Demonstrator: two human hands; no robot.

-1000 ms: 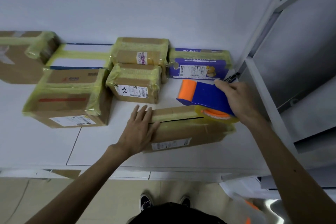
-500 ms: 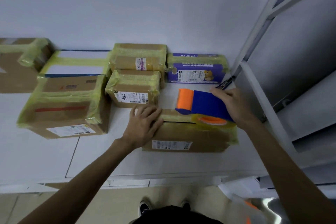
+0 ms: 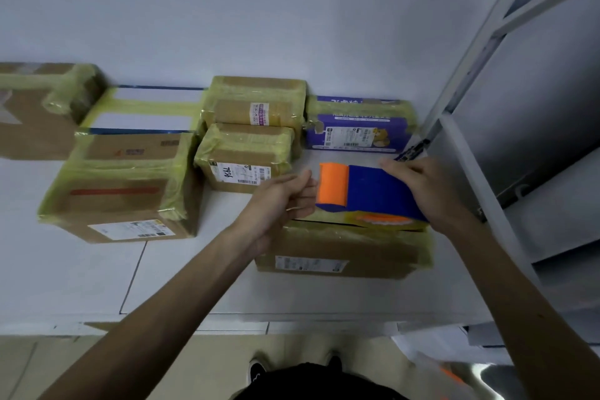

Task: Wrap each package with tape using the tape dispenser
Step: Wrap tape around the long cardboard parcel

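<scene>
Gripping the tape dispenser [image 3: 373, 191] in my right hand [image 3: 422, 188], I hold it over the package [image 3: 341, 253] on the bench [image 3: 194, 273]; my left hand [image 3: 279, 201] curls beside its orange end, whether pinching tape I cannot tell.

White wall [image 3: 259, 10] behind white tabletop [image 3: 65, 282], grey metal rack [image 3: 526, 101] at rt, beige floor [image 3: 58, 367] below.

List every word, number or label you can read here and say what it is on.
Small taped box label: handwritten digits, upside down, not surely readable.
Back box label: blurred.
Purple box: white print and label, blurred.
Large taped box: red logo and shipping label, too small.
Front box label: too small.
Nothing can be quoted for certain.
</scene>
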